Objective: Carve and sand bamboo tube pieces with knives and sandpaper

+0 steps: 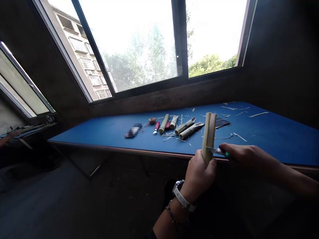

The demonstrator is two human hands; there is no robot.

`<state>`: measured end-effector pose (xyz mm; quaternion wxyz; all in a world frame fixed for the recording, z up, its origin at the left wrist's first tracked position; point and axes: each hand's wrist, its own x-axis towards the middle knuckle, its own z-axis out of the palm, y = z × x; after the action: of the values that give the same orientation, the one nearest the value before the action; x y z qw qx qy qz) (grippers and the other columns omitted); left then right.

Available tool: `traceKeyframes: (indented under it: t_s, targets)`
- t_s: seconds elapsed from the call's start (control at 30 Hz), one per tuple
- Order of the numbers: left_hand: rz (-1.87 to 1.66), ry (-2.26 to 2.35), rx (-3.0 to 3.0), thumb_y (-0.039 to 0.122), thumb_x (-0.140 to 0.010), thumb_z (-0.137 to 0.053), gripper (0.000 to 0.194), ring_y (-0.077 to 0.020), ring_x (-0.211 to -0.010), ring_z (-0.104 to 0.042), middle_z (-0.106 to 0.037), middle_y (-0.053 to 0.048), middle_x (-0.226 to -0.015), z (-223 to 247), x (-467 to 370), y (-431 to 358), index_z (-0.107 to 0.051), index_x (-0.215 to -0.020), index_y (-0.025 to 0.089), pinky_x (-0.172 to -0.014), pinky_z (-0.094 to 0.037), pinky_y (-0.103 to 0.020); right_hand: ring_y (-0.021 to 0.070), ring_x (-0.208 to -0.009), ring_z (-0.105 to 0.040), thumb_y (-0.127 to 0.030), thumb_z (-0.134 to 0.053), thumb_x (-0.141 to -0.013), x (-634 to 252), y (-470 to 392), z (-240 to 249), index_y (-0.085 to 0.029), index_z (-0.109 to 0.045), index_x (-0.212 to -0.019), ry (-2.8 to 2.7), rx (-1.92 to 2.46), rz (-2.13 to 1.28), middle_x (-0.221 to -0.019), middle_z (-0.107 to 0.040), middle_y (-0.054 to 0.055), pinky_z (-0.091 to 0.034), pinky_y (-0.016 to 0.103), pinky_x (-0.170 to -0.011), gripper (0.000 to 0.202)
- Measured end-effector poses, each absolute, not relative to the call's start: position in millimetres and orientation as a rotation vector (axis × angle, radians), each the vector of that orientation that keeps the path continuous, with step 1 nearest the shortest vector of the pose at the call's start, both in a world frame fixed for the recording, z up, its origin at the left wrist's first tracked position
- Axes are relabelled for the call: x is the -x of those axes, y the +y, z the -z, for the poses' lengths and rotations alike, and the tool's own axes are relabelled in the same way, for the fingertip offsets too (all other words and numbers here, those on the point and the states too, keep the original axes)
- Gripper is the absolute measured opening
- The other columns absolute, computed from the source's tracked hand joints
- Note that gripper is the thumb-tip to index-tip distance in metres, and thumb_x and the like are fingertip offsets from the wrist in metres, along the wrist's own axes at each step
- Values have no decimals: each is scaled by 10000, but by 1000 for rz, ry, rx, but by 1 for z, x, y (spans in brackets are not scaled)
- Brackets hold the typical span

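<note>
My left hand is closed round the lower end of a split bamboo piece, which stands nearly upright at the table's front edge with its hollow channel showing. In my right hand is a knife with a green handle, the fingers wrapped round it. The blade points left and lies against the bamboo just above my left hand. Beyond the bamboo, cut bamboo tubes rest on the blue table.
A red-handled tool, an upright-leaning bamboo tube, a ball of twine and a blurred-out object lie on the table. Bamboo shavings are scattered at right. A person's hand shows at far left.
</note>
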<state>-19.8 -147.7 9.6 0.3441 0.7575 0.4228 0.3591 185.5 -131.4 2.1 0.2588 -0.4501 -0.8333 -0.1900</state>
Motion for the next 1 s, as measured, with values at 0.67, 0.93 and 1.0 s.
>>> traceKeyframes:
  t_s: [0.67,0.93,1.0]
  targets:
    - [-732,1180,-2084,402,-851,-406,316,-228,-774,-570,-621,-93,-899,4,14,-165,-476,-1035,155,-612,-368,-295,124,-378,-404,-429,-353,-875,-305,-55,-72,-147,-556,-998,-1530,1990,687,-532,-524,92,-267,271,-414,369]
    - [-767,1256,-2119,412,-863,-400,302,-229,-800,-582,-627,-85,-901,-5,20,-147,-468,-1015,159,-634,-373,-290,142,-477,-564,-300,-342,-906,-195,-119,-25,-165,-513,-934,-2228,1388,337,-605,-592,34,-369,233,-446,219]
    - [-779,1265,-2135,403,-869,-391,288,-228,-785,-585,-628,-84,-890,-7,22,-149,-464,-1009,162,-622,-369,-290,137,-491,-573,-236,-355,-881,-184,-123,-8,-167,-510,-887,-2316,1300,366,-626,-604,29,-353,222,-432,170]
